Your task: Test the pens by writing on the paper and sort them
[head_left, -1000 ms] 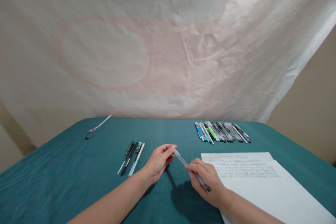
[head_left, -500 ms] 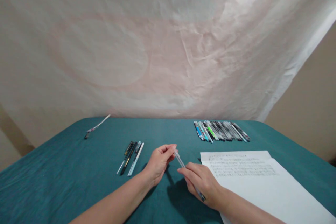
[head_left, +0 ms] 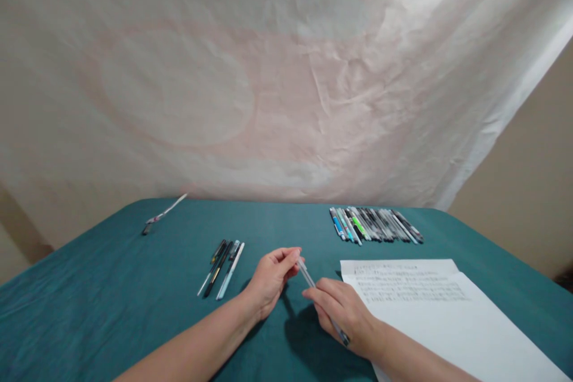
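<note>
A clear-barrelled pen (head_left: 307, 274) slants between my two hands above the table. My left hand (head_left: 271, 279) pinches its upper end between thumb and fingertips. Around the lower part of the barrel, the fingers of my right hand (head_left: 342, 308) are closed, and a dark end of the pen sticks out below the palm. Whether the upper end carries a cap is too small to tell. To the left of my left hand lie several pens (head_left: 222, 268), black, clear and pale blue, side by side.
A large white sheet (head_left: 439, 322) with rows of handwriting lies to the right, partly under my right forearm. Behind it is a long row of many pens (head_left: 376, 225). At the back left rests a thin white item with a dark end (head_left: 163, 215). A pale cloth hangs behind the green-covered table.
The view has shifted very slightly. Both hands keep the same hold on the pen, with almost no movement.
</note>
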A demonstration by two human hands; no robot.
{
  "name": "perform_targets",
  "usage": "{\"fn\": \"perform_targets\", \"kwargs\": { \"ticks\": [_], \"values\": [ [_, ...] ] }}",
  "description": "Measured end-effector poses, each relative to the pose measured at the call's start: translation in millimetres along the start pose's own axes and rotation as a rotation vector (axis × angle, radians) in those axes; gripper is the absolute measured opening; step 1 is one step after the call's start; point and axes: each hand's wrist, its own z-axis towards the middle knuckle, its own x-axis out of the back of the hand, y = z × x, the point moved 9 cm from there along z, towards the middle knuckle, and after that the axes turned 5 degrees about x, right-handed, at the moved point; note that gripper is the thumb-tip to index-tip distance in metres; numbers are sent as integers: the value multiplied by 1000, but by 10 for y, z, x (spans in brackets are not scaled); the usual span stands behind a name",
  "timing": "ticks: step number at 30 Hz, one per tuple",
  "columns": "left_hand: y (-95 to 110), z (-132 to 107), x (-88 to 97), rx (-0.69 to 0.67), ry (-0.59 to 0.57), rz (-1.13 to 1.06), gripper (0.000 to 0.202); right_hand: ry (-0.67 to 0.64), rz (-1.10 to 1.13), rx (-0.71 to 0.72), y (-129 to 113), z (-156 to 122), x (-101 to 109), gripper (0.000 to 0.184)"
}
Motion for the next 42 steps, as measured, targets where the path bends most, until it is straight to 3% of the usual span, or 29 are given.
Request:
{"fn": "perform_targets", "kwargs": {
  "ticks": [5, 9, 14, 20, 23, 28, 32, 37, 42],
  "values": [
    [43, 77, 101, -66, 47, -44, 24, -68, 105, -109, 82, 60, -10, 30],
    [155, 164, 291, -165, 120, -94, 23, -41, 234, -252, 212, 60, 78, 28],
    [271, 231, 467, -226, 189, -115, 22, -5, 146, -469, 540, -50, 197, 20],
    [273, 214, 354, -227, 140, -60, 26, -115, -80, -563, 859, -110, 356, 15],
    [253, 200, 275, -214, 86, 22, 35, -99, -137, -606, 1132, -200, 486, 18],
    [165, 212, 231, -172, 51, 259, 38, -34, -239, -864, 2066, -802, 821, 28],
    [135, 197, 146, -188, 3, 421, 35, -99, -408, -1330, 2788, -1684, 1171, 32],
    [141, 163, 81, -187, -29, 490, 32, -116, -501, -1562, 3086, -2308, 1421, 40],
    [152, 159, 85, -173, -30, 509, 30, -153, -499, -1655, 3215, -2530, 1363, 37]
  ]
}}
